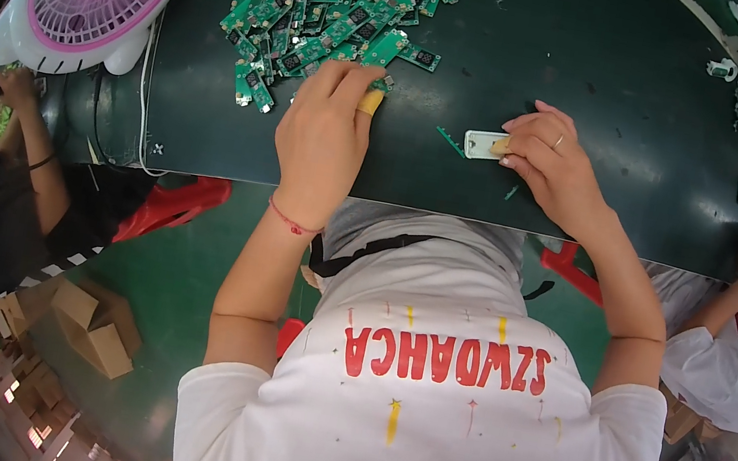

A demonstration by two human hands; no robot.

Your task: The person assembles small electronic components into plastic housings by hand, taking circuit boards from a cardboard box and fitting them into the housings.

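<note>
Red lettering (442, 358) is seen inverted across the white shirt (430, 451), lower centre. At upper centre, the left hand (323, 130) is curled at the heap of green circuit boards (327, 14); whether one is gripped cannot be told. Further right, a white casing (481, 145) is pinched by the right hand (552, 159), inside the near edge of the tabletop (646, 91).

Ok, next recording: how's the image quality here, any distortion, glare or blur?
Head view: fisheye stretch toward the rim, corners fall to black; head view: faint sheen on the table, small bright spots at lower left; head view: left hand, right hand and white case look fairly sharp, while fine detail on the boards is too small to tell.
</note>
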